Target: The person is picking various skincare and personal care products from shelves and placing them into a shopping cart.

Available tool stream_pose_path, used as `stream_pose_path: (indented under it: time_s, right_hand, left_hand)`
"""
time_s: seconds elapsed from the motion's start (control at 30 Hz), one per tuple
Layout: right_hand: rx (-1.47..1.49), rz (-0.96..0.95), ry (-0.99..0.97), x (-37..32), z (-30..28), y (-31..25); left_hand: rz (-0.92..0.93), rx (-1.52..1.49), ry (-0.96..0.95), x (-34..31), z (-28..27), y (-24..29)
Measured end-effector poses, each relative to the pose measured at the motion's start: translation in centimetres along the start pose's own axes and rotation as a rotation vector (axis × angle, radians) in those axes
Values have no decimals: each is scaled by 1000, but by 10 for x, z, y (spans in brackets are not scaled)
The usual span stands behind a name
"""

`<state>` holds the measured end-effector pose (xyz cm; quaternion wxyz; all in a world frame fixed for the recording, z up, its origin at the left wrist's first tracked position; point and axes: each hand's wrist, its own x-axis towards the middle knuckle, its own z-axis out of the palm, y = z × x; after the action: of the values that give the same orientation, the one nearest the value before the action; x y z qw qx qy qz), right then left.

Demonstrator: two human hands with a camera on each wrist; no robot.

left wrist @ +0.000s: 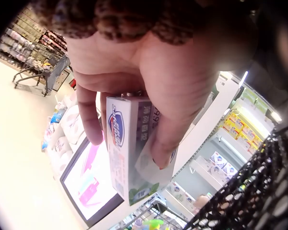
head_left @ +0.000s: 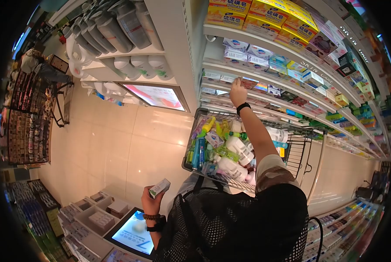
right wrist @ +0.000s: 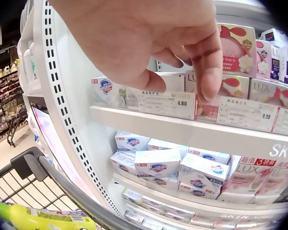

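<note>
My left hand (head_left: 151, 201) holds a small white soap box (head_left: 160, 187) off to the left of my body. In the left wrist view the thumb and fingers of that hand (left wrist: 134, 81) pinch the box (left wrist: 129, 148), which shows a blue-and-red logo and green leaves. My right arm reaches over the cart to a shelf of soap boxes. Seen from the right wrist, the right hand (right wrist: 149, 43) hovers with bent, parted fingers before a price tag (right wrist: 167, 103) reading 4.80, with a white soap box (right wrist: 105, 90) beside it; nothing shows between its fingers.
A filled shopping cart (head_left: 191, 150) stands below my right arm. More soap boxes (right wrist: 157, 164) lie on the lower shelf. Left of the shelf unit are bottles (head_left: 110, 32) and a lit screen (head_left: 156, 94). A display stand (head_left: 88, 214) is near my left hand.
</note>
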<state>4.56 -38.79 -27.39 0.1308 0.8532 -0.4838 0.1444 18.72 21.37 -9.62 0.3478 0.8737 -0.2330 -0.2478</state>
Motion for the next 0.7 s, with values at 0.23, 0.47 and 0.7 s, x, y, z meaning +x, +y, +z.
stream_pose_path:
  time_s: [0.23,0.47,0.7]
  right_hand:
    - [153,-57,-75,32,14,-12]
    - [98,-97,-209,44,5,-4]
    - [92,-154,-12,16,-62,-12]
  left_hand:
    - [-17,-3,6,-11,-2,-5]
    - [-18,-54,47,-15,-5,-19]
    - [10,-82,68,-12,-1,-29]
